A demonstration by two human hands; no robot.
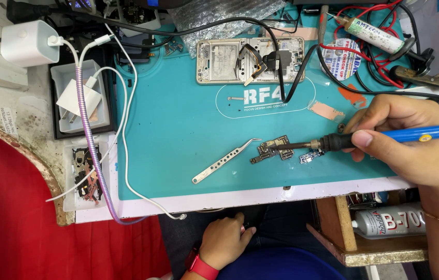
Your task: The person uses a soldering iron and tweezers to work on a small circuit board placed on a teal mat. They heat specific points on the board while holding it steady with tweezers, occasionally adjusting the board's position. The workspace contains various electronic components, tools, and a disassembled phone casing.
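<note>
My right hand (400,137) grips a blue-handled soldering iron (364,139) like a pen. Its tip rests on a small circuit board (272,149) lying on the teal work mat (178,135). A second small board piece (311,156) lies just right of the tip. Curved metal tweezers (223,161) lie on the mat left of the board. My left hand (224,241), with a red wrist band, rests below the table edge on my lap, fingers curled, holding nothing visible.
An opened phone chassis (249,60) lies at the mat's far edge with a black cable across it. White chargers (22,42) and cables run along the left. Small trays (85,173) hold parts. A glue tube (390,224) sits on a lower wooden shelf; red wires lie top right.
</note>
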